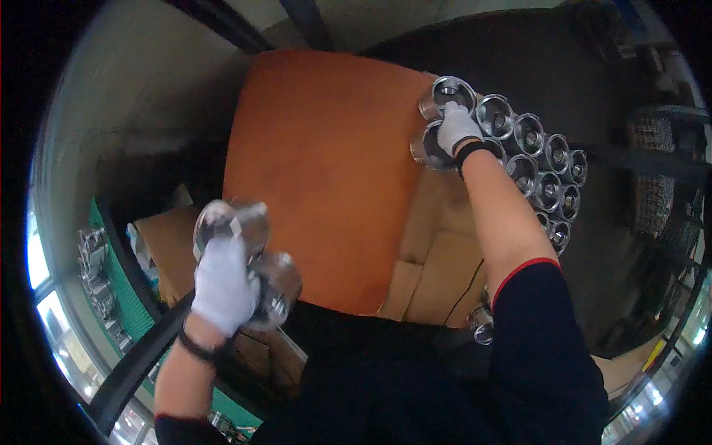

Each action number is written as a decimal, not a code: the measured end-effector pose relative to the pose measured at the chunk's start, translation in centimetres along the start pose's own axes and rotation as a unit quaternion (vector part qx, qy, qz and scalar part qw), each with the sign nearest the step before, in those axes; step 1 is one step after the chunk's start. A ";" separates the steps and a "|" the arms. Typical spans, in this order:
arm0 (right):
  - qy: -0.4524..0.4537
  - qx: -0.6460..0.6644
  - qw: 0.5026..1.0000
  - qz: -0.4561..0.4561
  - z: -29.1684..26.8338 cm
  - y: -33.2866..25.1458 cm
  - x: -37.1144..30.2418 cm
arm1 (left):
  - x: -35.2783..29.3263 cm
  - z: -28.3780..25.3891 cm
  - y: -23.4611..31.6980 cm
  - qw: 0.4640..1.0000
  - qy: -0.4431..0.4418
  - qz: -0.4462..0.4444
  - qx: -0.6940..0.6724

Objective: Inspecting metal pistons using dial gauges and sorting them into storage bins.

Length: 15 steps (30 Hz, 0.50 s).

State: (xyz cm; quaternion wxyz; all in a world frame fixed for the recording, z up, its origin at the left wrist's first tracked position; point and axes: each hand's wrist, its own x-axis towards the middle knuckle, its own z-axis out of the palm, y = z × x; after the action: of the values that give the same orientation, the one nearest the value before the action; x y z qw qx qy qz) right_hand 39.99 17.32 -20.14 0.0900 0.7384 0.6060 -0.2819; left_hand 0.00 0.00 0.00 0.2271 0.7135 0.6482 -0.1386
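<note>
At lower left the left hand point(222, 285) clenches two shiny metal cups point(252, 256) above cardboard boxes point(167, 248). A bare orange sheet point(319, 170) fills the centre. At upper right the right hand point(457, 127) grasps one cup point(432, 146) among packed rows of cups point(545, 167).

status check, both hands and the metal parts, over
Left hand grips two shiny metal cylinders. Right hand on cylinders at orange sheet edge. Nothing blocking.
</note>
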 end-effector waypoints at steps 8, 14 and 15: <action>0.024 0.041 0.998 0.037 -0.8 -0.4 -0.2 | 21.7 3.7 12.2 0.962 0.062 0.241 0.111; 0.014 0.070 0.996 0.052 -0.8 -0.2 -0.3 | 29.6 5.3 17.9 0.956 0.041 0.253 0.146; 0.013 0.074 0.996 0.056 -0.8 -0.1 -0.2 | 30.2 5.5 18.5 0.955 0.039 0.256 0.146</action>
State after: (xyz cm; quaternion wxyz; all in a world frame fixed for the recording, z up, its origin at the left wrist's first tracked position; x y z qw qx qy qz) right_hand 40.11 17.57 -19.31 0.0425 0.7797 0.5420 -0.3108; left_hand 22.48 22.22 -16.93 0.1227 0.8857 0.4247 -0.1415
